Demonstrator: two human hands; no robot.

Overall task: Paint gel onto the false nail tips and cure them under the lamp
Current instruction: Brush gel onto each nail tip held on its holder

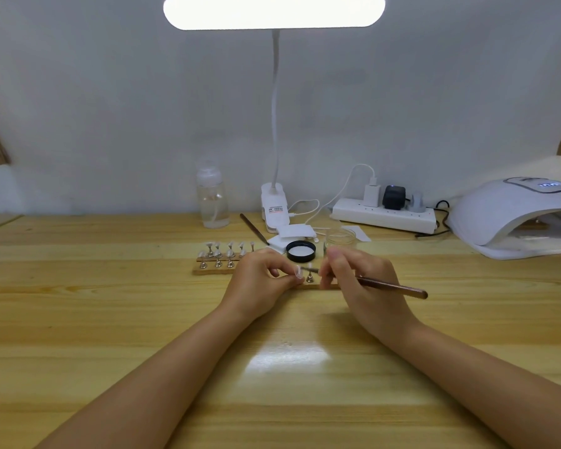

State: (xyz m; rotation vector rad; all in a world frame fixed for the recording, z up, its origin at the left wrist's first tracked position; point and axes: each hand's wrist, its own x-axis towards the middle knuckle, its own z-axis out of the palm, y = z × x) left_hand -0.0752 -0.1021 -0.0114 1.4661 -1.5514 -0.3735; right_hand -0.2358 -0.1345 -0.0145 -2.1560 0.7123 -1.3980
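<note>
Wooden table [110,319] carries everything, and places here run from the black jar lid [301,251] at its middle. Just in front of the lid, the left hand [259,280] pinches a clear false nail tip [298,271] on its small metal stand, while the right hand [357,280] grips a brown brush [392,288] whose tip meets the nail. Left of the lid, more nail tips [221,252] stand in rows. Far right of it sits the white curing lamp [515,215].

A home nail-art corner is showing itself here; a curing lamp [515,215] is sitting on the wooden tabletop [110,303]; racks of nail tips [222,254] are standing under a glowing desk lamp [274,11].
</note>
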